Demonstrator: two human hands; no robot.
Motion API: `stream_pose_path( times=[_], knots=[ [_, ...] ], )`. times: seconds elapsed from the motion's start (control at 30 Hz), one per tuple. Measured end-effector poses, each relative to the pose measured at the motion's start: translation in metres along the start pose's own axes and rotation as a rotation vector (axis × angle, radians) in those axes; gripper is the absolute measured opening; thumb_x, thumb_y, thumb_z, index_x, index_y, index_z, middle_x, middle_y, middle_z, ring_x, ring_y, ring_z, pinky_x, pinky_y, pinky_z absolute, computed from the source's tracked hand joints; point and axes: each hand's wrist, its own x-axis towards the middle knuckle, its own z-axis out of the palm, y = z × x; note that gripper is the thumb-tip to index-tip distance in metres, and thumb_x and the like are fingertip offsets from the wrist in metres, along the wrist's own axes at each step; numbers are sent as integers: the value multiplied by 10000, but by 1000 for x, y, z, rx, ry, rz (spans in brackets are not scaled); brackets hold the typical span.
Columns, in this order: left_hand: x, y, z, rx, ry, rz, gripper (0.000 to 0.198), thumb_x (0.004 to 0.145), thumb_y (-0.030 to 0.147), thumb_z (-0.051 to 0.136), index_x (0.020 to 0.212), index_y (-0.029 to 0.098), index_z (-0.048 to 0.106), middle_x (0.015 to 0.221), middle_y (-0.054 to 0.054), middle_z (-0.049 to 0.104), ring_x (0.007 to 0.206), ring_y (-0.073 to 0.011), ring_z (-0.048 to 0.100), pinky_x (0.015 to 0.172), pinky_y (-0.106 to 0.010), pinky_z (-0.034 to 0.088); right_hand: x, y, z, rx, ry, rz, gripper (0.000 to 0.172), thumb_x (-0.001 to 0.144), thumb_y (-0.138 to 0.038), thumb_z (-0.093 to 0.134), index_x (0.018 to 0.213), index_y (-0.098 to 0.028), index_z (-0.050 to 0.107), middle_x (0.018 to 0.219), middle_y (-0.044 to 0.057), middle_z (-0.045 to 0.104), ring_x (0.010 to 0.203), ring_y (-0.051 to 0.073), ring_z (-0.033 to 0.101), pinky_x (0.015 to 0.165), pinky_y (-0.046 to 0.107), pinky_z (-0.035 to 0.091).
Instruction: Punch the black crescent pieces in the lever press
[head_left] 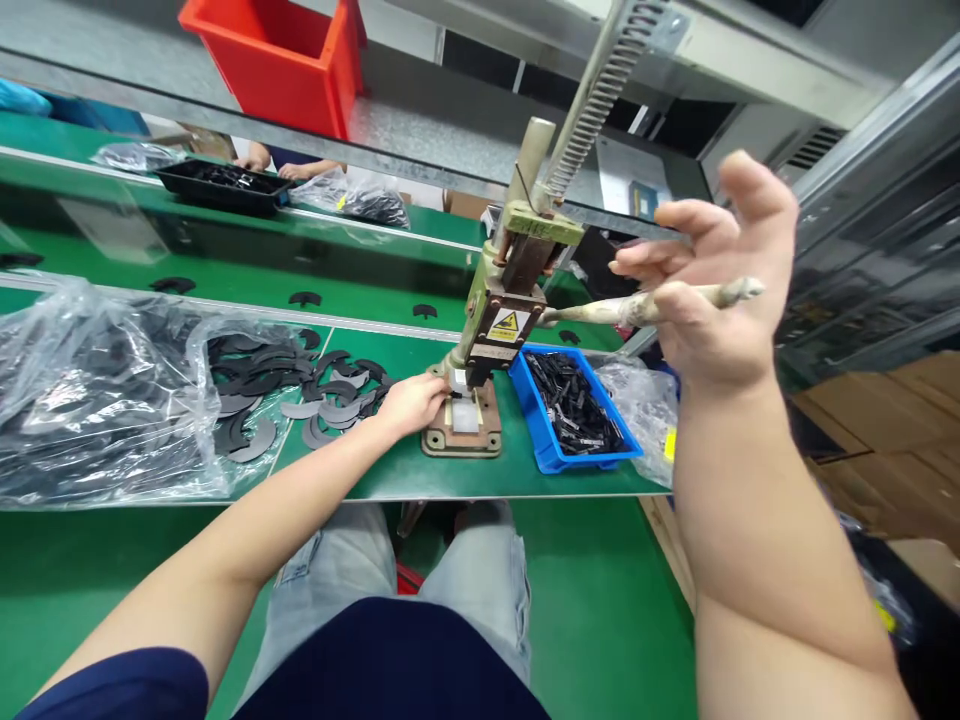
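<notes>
My right hand [727, 260] is loosely spread at the lever [592, 312] of the press [506, 300], thumb lying across it. My left hand [411, 404] reaches onto the press's base [491, 415], fingers close together by a small dark piece [455, 395]; I can't tell whether they grip it. Curved black pieces [341, 412] lie left of the press, a blue tray [559, 465] just right.
</notes>
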Motion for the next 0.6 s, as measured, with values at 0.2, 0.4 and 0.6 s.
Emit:
stream_pose_path(
  times=[0.2,0.4,0.6],
  knots=[
    [10,11,3,145,-131,105,329,1026,238,495,1203,251,772,1210,-99,725,1122,-254,695,945,-355,569,-3,-8,15,89,-141,-36,406,977,-442,648,724,-130,592,628,-63,612,644,73,700,652,241,549],
    [20,13,1,162,-196,150,347,982,183,517,1193,241,786,1195,-97,715,1130,-252,683,961,-344,561,-67,-6,48,-20,97,-106,465,914,-325,751,575,-181,466,586,-30,527,627,114,628,790,389,595],
    [17,12,6,108,-131,176,330,1012,182,494,1166,217,783,1209,-108,720,1141,-254,683,984,-364,563,-147,10,82,-253,208,-132,336,896,-205,654,609,-209,479,611,-25,530,672,160,624,956,515,564]
  ],
)
